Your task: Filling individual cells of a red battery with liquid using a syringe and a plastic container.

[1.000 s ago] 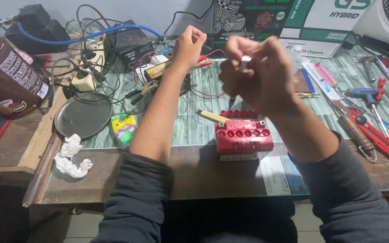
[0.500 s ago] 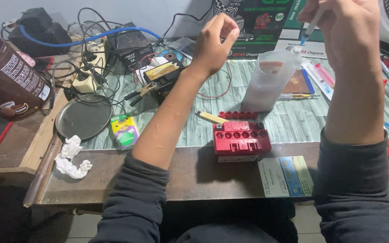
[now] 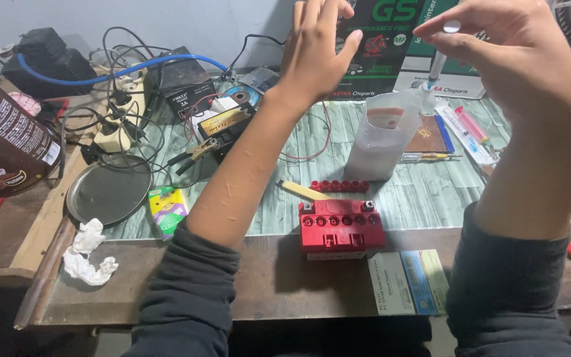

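Your right hand (image 3: 520, 59) pinches a syringe (image 3: 439, 63) above the translucent jug (image 3: 381, 135). Your left hand (image 3: 315, 46) is raised, fingers spread, holding nothing. The red battery (image 3: 340, 228) sits near the surface's front edge (image 3: 266, 314); bare wood lies left of it.

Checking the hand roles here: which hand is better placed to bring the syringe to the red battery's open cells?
Right. The right hand already pinches the syringe above the plastic cup. The left hand is raised, open and empty, farther from the red battery.
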